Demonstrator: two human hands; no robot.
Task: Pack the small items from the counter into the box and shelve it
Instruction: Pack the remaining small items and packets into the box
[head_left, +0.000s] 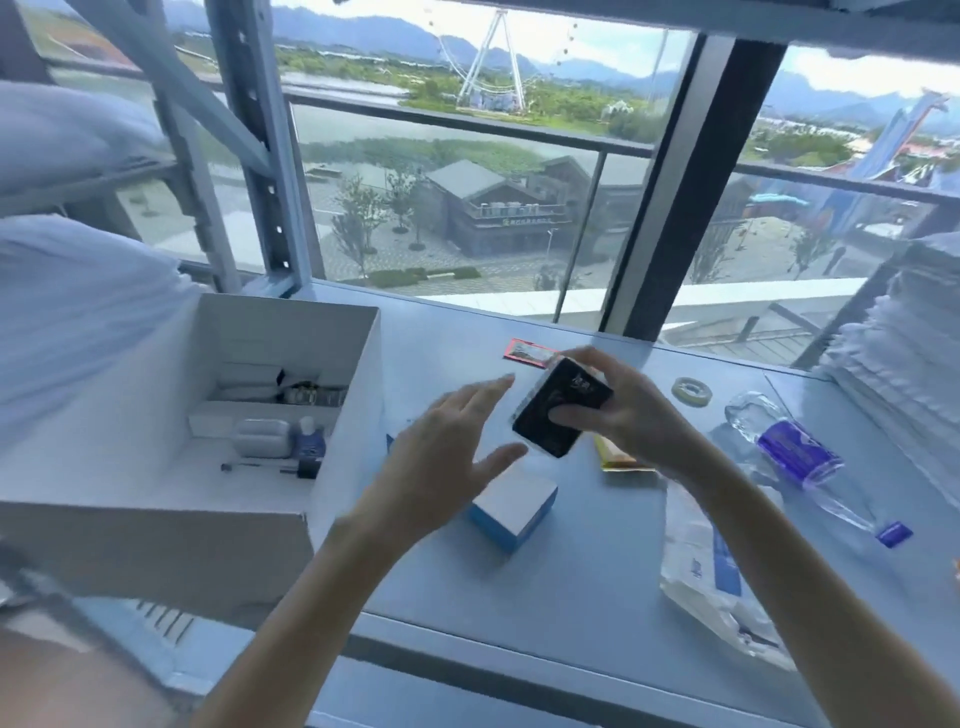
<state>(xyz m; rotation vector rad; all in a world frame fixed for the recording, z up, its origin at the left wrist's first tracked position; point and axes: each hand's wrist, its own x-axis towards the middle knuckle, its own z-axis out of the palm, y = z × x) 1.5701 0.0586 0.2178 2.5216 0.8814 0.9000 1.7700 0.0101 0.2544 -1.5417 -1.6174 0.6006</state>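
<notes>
Over counter (571, 561) | right hand (636, 415) grips 1 black pack (556, 410) | left hand (441, 457) spread, empty | 1 box (156, 545)

the open white box (156, 556) stands upright at the left of the bench (571, 571), with a white earbud case (262, 438), a small blue bottle (310, 441) and white cartons inside. a black packet (558, 410) is tilted above the bench, gripped in the right hand (639, 421). on the bench lie a white-and-blue carton (514, 506) near the box, a red sachet (527, 352), a tape roll (691, 391), a yellow packet (618, 460), a clear bottle (795, 452) on its side — purple label and cap — and a flat plastic pouch (711, 577).
</notes>
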